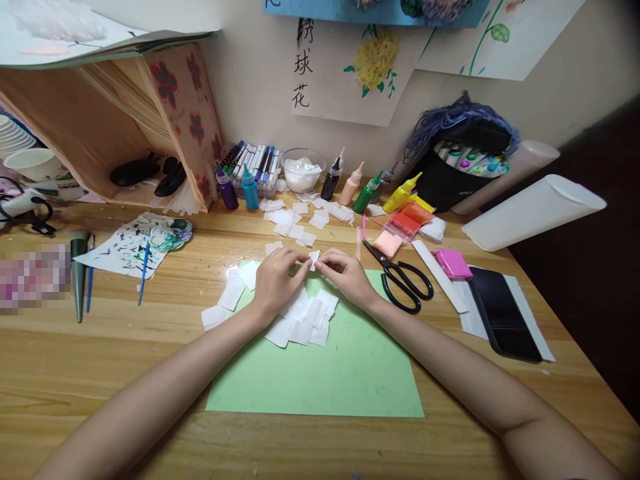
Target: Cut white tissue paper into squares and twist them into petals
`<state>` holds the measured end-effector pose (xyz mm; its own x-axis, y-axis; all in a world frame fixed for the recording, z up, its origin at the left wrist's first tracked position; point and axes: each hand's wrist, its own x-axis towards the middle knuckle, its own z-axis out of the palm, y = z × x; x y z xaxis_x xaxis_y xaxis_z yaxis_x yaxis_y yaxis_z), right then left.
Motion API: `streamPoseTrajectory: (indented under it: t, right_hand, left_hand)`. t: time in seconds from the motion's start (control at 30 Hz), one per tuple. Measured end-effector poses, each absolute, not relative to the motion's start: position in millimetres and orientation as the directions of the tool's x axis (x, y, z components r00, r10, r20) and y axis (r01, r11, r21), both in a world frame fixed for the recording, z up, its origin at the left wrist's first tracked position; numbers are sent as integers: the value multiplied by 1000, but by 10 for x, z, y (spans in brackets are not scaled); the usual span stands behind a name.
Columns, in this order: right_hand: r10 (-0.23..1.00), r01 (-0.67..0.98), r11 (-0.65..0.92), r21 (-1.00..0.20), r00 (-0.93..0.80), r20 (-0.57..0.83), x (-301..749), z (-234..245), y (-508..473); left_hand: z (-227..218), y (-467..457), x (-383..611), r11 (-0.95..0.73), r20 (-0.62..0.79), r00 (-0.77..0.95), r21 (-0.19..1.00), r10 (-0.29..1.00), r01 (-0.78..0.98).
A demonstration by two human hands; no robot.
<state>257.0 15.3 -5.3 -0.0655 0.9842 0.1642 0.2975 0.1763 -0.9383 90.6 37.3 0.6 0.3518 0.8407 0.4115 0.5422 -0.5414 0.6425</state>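
Observation:
Between the fingertips of both my hands is a small piece of white paper (pixel 314 259), held above the far edge of a green sheet of paper (pixel 320 383). My left hand (pixel 281 280) pinches it from the left, and my right hand (pixel 345 275) pinches it from the right. Overlapping white paper squares (pixel 303 327) lie on the green sheet just below my left hand. More white squares (pixel 231 291) rest at the sheet's upper left edge. Loose white scraps (pixel 285 221) are scattered on the table beyond my hands.
Black-handled scissors (pixel 400 277) lie right of my right hand. A phone (pixel 505 313) is farther right. At the back stand a glass bowl (pixel 303 172), several paint bottles (pixel 331 179) and a marker box (pixel 253 167). Paintbrushes (pixel 144 273) and a stained paper (pixel 127 250) lie left.

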Motion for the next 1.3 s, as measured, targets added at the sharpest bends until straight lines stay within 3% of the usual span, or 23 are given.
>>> streamPoseTrajectory:
  t: [0.8,1.3]
  right_hand:
    - [980,346,199,-917,-86,180,2570,-54,147]
    - [982,337,188,-922,-81,171,2572,-13,139]
  left_hand:
    - [50,372,911,-424,274,335,713,901,558]
    - [38,373,922,-465,308,360,704,881,536]
